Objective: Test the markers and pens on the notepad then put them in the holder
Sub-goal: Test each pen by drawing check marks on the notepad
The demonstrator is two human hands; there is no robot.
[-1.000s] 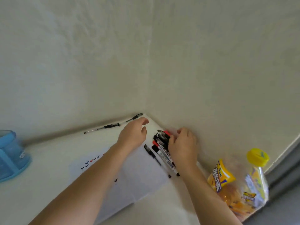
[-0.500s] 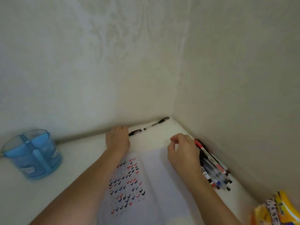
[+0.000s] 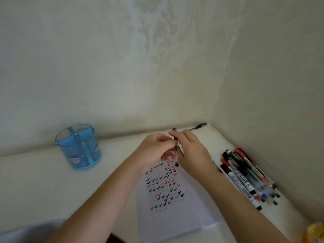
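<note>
Above the top of the notepad (image 3: 168, 218), both hands hold one black pen (image 3: 174, 130) nearly upright. My left hand (image 3: 154, 151) pinches its middle, and my right hand (image 3: 191, 149) grips it from the right. The notepad page carries rows of red, blue and black check marks. A pile of markers and pens (image 3: 245, 174) lies by the right wall. Another black pen (image 3: 199, 126) lies in the far corner. The blue holder (image 3: 78, 146), divided into compartments, stands at the left and looks empty.
Walls close the white table (image 3: 43, 181) at the back and on the right. A yellow snack bag (image 3: 313, 232) shows at the bottom right corner.
My left hand picked the black pen up from beside the back wall and brought it over the notepad. My right hand left the marker pile and joined it on the pen.
</note>
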